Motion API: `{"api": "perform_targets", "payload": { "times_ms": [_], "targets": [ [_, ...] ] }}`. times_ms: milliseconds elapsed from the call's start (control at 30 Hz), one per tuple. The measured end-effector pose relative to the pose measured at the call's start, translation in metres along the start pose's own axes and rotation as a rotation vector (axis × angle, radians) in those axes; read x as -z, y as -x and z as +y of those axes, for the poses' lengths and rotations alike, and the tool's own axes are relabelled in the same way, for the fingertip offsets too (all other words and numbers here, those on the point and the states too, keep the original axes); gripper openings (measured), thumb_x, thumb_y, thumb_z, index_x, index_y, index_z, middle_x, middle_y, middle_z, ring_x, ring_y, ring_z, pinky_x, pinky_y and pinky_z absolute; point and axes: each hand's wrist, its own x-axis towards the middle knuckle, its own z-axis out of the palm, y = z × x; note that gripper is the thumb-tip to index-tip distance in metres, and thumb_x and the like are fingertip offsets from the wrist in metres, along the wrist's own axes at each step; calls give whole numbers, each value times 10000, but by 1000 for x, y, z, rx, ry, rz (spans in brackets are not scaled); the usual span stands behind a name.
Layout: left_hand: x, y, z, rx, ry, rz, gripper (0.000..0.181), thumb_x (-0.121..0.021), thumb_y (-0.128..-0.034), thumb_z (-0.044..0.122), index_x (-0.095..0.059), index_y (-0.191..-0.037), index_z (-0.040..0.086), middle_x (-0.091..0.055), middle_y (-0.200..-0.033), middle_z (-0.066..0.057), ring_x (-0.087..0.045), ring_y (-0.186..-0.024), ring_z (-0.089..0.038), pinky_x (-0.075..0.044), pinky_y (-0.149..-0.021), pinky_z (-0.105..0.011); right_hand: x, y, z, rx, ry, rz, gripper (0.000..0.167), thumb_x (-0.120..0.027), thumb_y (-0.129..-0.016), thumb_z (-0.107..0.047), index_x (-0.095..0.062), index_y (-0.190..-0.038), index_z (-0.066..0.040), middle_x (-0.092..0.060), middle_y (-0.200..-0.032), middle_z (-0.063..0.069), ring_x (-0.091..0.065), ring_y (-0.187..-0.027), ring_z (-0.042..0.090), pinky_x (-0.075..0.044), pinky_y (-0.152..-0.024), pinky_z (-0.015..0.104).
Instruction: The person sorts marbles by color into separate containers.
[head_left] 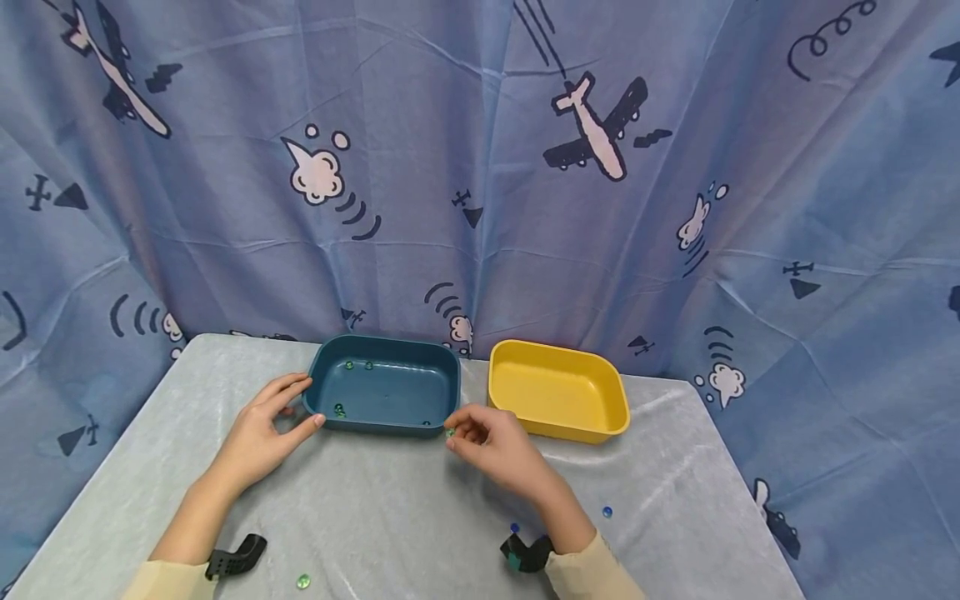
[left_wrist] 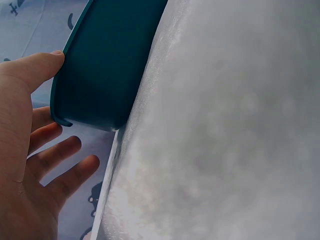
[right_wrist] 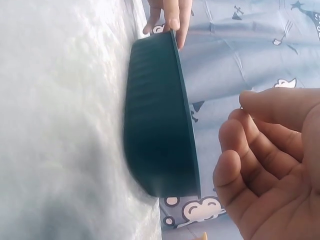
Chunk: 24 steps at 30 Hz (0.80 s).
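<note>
My left hand (head_left: 258, 433) touches the left end of a dark teal tray (head_left: 386, 431), thumb and fingers spread at its rim; the left wrist view shows the thumb of that hand (left_wrist: 30, 125) on the rim of the tray (left_wrist: 102, 65). Several green glass beads (head_left: 340, 410) lie inside the tray. At the tray's front right corner, my right hand (head_left: 502, 450) pinches a small green bead (head_left: 450, 432) between thumb and index finger. In the right wrist view the hand (right_wrist: 275, 155) is beside the tray (right_wrist: 160, 115), the bead mostly hidden by the fingertips.
A yellow tray (head_left: 558, 429) stands right of the teal one. A green bead (head_left: 303, 582) lies near the front edge of the table, and blue beads (head_left: 607, 512) lie around the right forearm. A patterned curtain (head_left: 420, 167) hangs behind the table.
</note>
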Motion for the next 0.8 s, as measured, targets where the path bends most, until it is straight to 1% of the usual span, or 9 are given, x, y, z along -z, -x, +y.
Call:
{"api": "perform_targets", "payload": {
  "times_ms": [100, 400, 600, 800],
  "targets": [
    [0, 0, -2, -2, -3, 1, 645, -867, -981, 271, -627, -1533, 38, -545, -1591, -147, -715, -1104, -340, -582, -894, -587, 2, -5, 2, -6, -3, 17, 174, -794, -1014, -92, -774, -1175, -30, -712, -914, -19, -629, -801, 193, -542, -687, 258],
    [0, 1, -5, 5, -8, -4, 653, -856, -991, 287, -614, -1547, 46, -532, -1602, -147, -704, -1122, -351, -578, -907, -573, 5, -21, 13, -32, 20, 32, 186, -788, -1007, -79, -771, -1181, -15, -704, -907, -26, -630, -789, 181, -543, -687, 260],
    [0, 0, -7, 0, -13, -2, 649, -858, -989, 290, -620, -1541, 46, -538, -1598, -137, -701, -1114, -337, -576, -901, -548, 6, -29, 17, -41, 16, 37, 180, -780, -1019, -95, -767, -1181, -16, -697, -909, -14, -626, -801, 193, -540, -688, 266],
    [-1, 0, -6, 1, -8, -2, 643, -860, -987, 287, -626, -1536, 47, -542, -1597, -116, -700, -1135, -328, -577, -916, -557, 5, -37, 17, -51, 12, 36, 151, -774, -1029, -114, -769, -1171, -64, -705, -931, -2, -634, -827, 208, -547, -704, 278]
  ]
}}
